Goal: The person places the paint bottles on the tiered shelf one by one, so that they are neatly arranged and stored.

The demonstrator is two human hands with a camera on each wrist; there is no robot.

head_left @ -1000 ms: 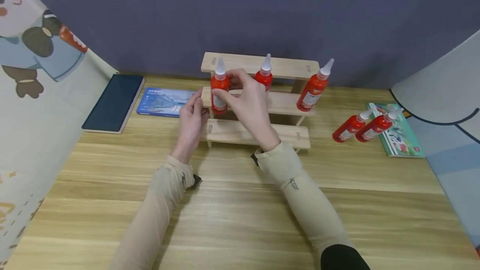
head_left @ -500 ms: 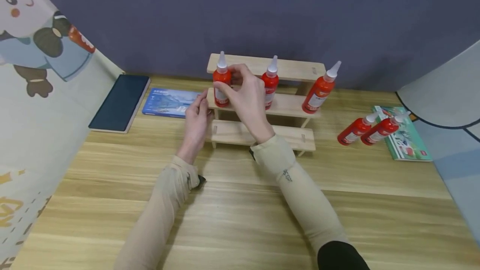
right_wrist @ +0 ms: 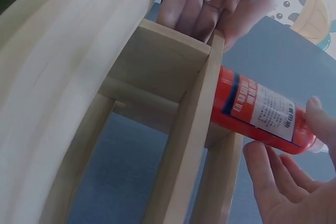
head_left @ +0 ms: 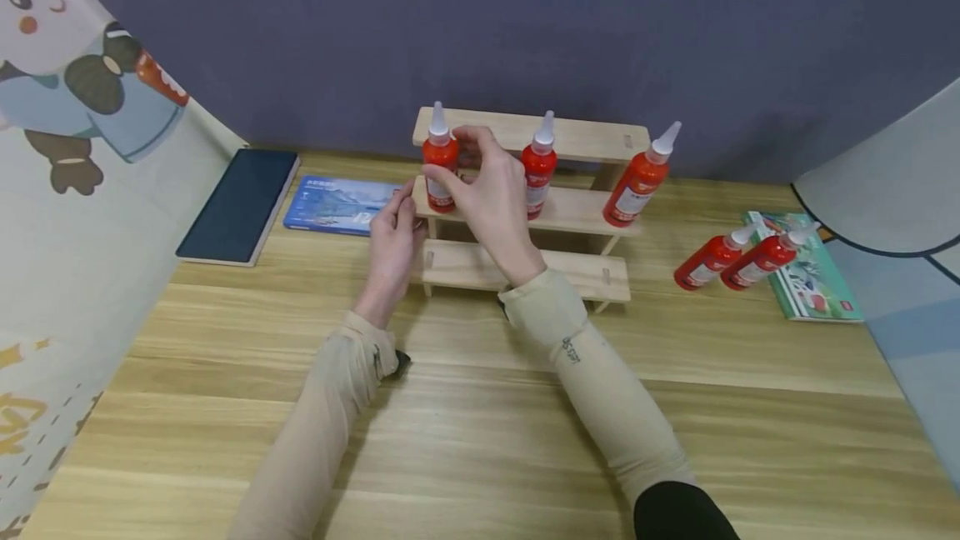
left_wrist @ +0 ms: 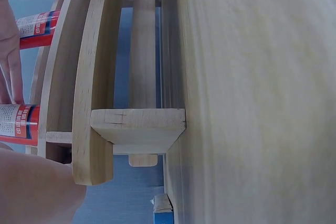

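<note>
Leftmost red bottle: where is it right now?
Head view: the leftmost red bottle stands upright at the left end of the wooden rack's middle shelf, right hand beside it.

Bottle labels: print on the red bottle [head_left: 439, 165] too small to read.
Left fingertips: left hand [head_left: 393, 243] tips hidden behind wooden rack [head_left: 525, 211].
Right contact: right hand [head_left: 487, 194] grip on bottle unclear.
Green book [head_left: 810, 282]: cover partly hidden by two lying bottles [head_left: 738, 261].

Pale unfinished wood rack [head_left: 570, 211], matt, grain showing, on smooth wood-grain table [head_left: 480, 432]. Glossy red plastic bottles [head_left: 440, 161] w/ white nozzles, paper labels. Matt cloth sleeves [head_left: 600, 382]; glossy paper booklet [head_left: 333, 202] at left.
</note>
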